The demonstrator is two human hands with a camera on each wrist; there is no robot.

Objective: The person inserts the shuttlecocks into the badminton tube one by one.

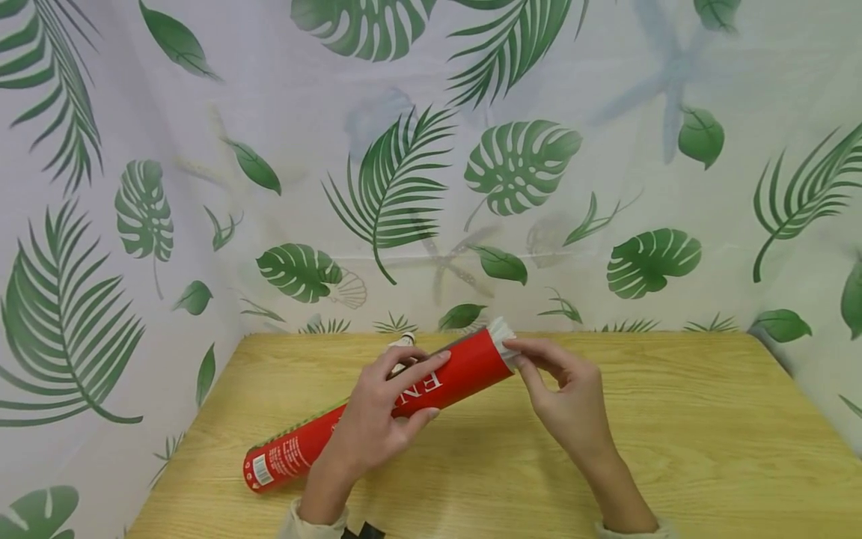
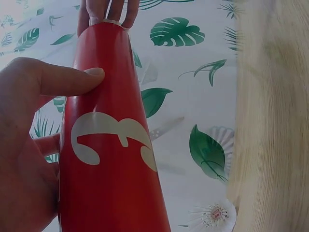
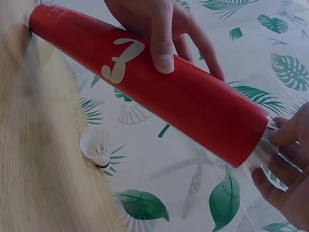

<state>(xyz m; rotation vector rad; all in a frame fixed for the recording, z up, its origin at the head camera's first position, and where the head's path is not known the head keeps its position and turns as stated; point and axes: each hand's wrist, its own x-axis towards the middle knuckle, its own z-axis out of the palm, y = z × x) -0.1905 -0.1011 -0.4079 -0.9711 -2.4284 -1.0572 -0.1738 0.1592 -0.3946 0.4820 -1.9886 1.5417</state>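
A long red shuttlecock tube (image 1: 471,370) with white lettering slants up to the right above the table, its lower left end low near the tabletop. My left hand (image 1: 370,423) grips it around the middle, thumb on the near side and fingers over the top. White feathers of a shuttlecock (image 1: 500,338) stick out of the tube's upper end. There my right hand (image 1: 572,400) pinches the feathers between thumb and fingers; the right wrist view shows the fingertips (image 3: 277,137) at the rim. The rest of that shuttlecock is hidden inside the tube.
Another white shuttlecock (image 3: 96,147) lies on the table behind the tube, partly hidden by my left hand in the head view. The wood-grain table (image 1: 673,434) ends at a leaf-patterned cloth (image 1: 431,299) at the back and sides. A black piece (image 1: 370,531) shows by my left sleeve.
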